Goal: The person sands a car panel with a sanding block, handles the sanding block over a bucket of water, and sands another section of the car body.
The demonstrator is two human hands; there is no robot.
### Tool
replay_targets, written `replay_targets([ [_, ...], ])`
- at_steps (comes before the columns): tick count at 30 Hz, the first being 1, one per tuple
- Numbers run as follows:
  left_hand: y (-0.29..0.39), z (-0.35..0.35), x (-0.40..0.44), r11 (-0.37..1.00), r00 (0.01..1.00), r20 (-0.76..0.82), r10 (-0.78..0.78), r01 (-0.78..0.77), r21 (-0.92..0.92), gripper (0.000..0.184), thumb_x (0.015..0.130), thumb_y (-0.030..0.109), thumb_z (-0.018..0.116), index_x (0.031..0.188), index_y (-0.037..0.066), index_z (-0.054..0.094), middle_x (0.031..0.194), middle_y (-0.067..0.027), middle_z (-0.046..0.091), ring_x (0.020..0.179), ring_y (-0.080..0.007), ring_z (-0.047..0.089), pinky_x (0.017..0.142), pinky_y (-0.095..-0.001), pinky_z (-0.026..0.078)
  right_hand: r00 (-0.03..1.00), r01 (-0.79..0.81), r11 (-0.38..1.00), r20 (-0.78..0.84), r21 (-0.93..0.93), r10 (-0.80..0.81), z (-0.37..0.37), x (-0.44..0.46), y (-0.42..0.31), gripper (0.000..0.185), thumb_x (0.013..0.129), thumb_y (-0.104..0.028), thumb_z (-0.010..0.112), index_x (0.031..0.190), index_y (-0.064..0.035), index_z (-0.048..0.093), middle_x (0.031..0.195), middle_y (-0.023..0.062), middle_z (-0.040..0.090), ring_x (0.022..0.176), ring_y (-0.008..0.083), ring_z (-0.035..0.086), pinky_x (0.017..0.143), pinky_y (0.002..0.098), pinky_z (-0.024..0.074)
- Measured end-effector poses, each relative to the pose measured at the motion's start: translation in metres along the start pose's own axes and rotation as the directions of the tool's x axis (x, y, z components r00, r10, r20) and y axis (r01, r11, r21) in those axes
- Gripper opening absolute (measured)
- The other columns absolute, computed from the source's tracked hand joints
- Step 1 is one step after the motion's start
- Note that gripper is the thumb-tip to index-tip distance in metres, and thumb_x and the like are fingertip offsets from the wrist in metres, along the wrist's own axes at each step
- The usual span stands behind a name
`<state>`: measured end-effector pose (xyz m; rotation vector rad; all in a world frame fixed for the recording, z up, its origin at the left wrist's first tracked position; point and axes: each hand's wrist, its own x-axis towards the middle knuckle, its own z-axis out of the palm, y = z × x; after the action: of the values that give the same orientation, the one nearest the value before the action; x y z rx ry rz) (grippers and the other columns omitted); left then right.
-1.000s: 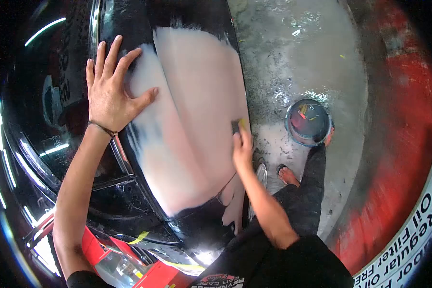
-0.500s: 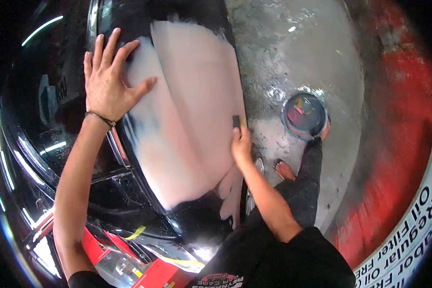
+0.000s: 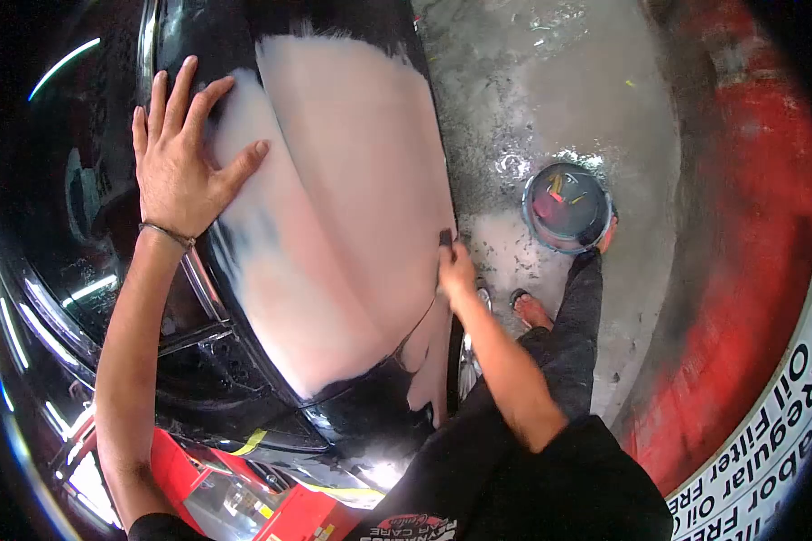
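A car's black side panel carries a large pale, sanded-looking patch [image 3: 361,171] with a crease running down it. My left hand [image 3: 180,171] lies on the panel at the patch's left border, fingers spread, a thin band around the wrist. Close to the panel's right edge, my right hand [image 3: 460,270] grips a small dark sanding block [image 3: 445,238]. Part of that block is hidden by the fingers, and its contact with the surface is hard to make out.
A bucket [image 3: 566,207] of dark water with colored items stands on the wet concrete floor [image 3: 604,90], beside my feet [image 3: 534,312]. Red paint covers the surface at right, near a lettered sign [image 3: 767,442]. A red box-like object [image 3: 307,514] is at lower left.
The view has shifted, so the panel and left hand appear farther left. My right hand with the sanding block is now nearer the panel's right edge. The left hand stays spread on the panel.
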<state>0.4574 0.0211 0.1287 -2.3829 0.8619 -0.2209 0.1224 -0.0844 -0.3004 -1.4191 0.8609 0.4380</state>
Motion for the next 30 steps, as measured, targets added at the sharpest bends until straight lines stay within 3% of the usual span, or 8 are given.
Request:
replay_targets([
  [2, 0.001, -0.001, 0.002, 1.000, 1.000, 0.018, -0.012, 0.011, 0.017, 0.085, 0.091, 0.071, 0.084, 0.163, 0.032, 0.062, 0.187, -0.0068, 0.037, 0.175, -0.0369, 0.025, 0.141, -0.0658, 0.017, 0.998, 0.060, 0.988, -0.022, -0.142, -0.063, -0.009, -0.079, -0.011, 0.053, 0.112, -0.042, 0.068, 0.149, -0.0039, 0.063, 0.139, 0.0287, 0.068, 0.121, 0.0451, 0.072, 0.103, 0.0533, 0.0579],
  [5, 0.002, -0.005, 0.000, 1.000, 0.999, 0.032, -0.008, 0.008, 0.009, 0.087, 0.090, 0.074, 0.084, 0.163, 0.031, 0.062, 0.187, -0.0075, 0.037, 0.175, -0.0368, 0.025, 0.141, -0.0650, 0.017, 0.989, 0.148, 0.988, 0.004, -0.041, -0.148, -0.026, -0.149, -0.043, 0.058, 0.113, -0.041, 0.071, 0.155, -0.0034, 0.059, 0.147, 0.0282, 0.061, 0.136, 0.0451, 0.064, 0.118, 0.0527, 0.0508],
  [10, -0.001, -0.001, -0.001, 1.000, 1.000, 0.019, 0.011, -0.011, -0.008, 0.089, 0.088, 0.075, 0.085, 0.163, 0.032, 0.062, 0.187, -0.0081, 0.037, 0.176, -0.0361, 0.025, 0.142, -0.0642, 0.016, 0.996, 0.088, 0.988, 0.004, 0.126, -0.089, 0.002, 0.003, 0.001, 0.043, 0.113, -0.028, 0.068, 0.147, -0.0013, 0.068, 0.130, 0.0219, 0.078, 0.124, 0.0384, 0.073, 0.111, 0.0477, 0.0544],
  [13, 0.002, -0.006, 0.000, 1.000, 0.999, 0.040, -0.002, 0.003, -0.008, 0.088, 0.089, 0.074, 0.085, 0.163, 0.031, 0.062, 0.187, -0.0079, 0.037, 0.176, -0.0360, 0.025, 0.142, -0.0644, 0.015, 0.982, -0.147, 0.987, 0.133, 0.072, 0.137, 0.000, 0.046, -0.041, 0.044, 0.113, -0.020, 0.066, 0.155, -0.0054, 0.065, 0.134, 0.0252, 0.078, 0.120, 0.0412, 0.075, 0.109, 0.0494, 0.0564],
  [16, 0.003, -0.009, 0.001, 1.000, 0.998, 0.062, -0.027, 0.028, -0.012, 0.088, 0.089, 0.070, 0.087, 0.163, 0.031, 0.062, 0.187, -0.0080, 0.036, 0.176, -0.0367, 0.024, 0.142, -0.0647, 0.015, 0.991, 0.134, 0.991, -0.003, 0.028, -0.134, 0.007, 0.006, -0.028, 0.058, 0.114, -0.016, 0.064, 0.170, -0.0096, 0.054, 0.147, 0.0285, 0.069, 0.136, 0.0475, 0.067, 0.118, 0.0532, 0.0511],
  [17, 0.005, -0.010, 0.001, 0.999, 0.997, 0.076, -0.033, 0.035, -0.019, 0.087, 0.089, 0.070, 0.087, 0.163, 0.030, 0.062, 0.188, -0.0080, 0.035, 0.176, -0.0368, 0.024, 0.142, -0.0647, 0.015, 0.971, 0.230, 0.973, -0.073, 0.031, -0.227, 0.000, -0.042, -0.047, 0.051, 0.114, -0.014, 0.061, 0.165, -0.0081, 0.060, 0.153, 0.0266, 0.067, 0.143, 0.0409, 0.064, 0.118, 0.0476, 0.0507],
  [21, 0.009, -0.015, 0.004, 0.997, 0.994, 0.090, -0.058, 0.062, -0.039, 0.083, 0.087, 0.065, 0.087, 0.160, 0.032, 0.064, 0.186, -0.0084, 0.037, 0.176, -0.0387, 0.023, 0.142, -0.0657, 0.013, 0.901, 0.433, 0.899, 0.044, -0.065, -0.431, -0.034, -0.151, -0.129, 0.053, 0.109, -0.006, 0.063, 0.162, -0.0042, 0.063, 0.161, 0.0246, 0.063, 0.152, 0.0461, 0.057, 0.127, 0.0531, 0.0427],
  [30, 0.011, -0.021, 0.008, 0.997, 0.992, 0.115, -0.042, 0.049, -0.061, 0.087, 0.087, 0.067, 0.088, 0.161, 0.026, 0.065, 0.187, -0.0124, 0.036, 0.176, -0.0397, 0.024, 0.141, -0.0648, 0.015, 0.940, 0.335, 0.919, -0.008, 0.209, -0.341, 0.036, 0.112, -0.126, 0.050, 0.117, -0.021, 0.061, 0.163, -0.0027, 0.059, 0.158, 0.0263, 0.065, 0.144, 0.0423, 0.062, 0.122, 0.0467, 0.0477],
])
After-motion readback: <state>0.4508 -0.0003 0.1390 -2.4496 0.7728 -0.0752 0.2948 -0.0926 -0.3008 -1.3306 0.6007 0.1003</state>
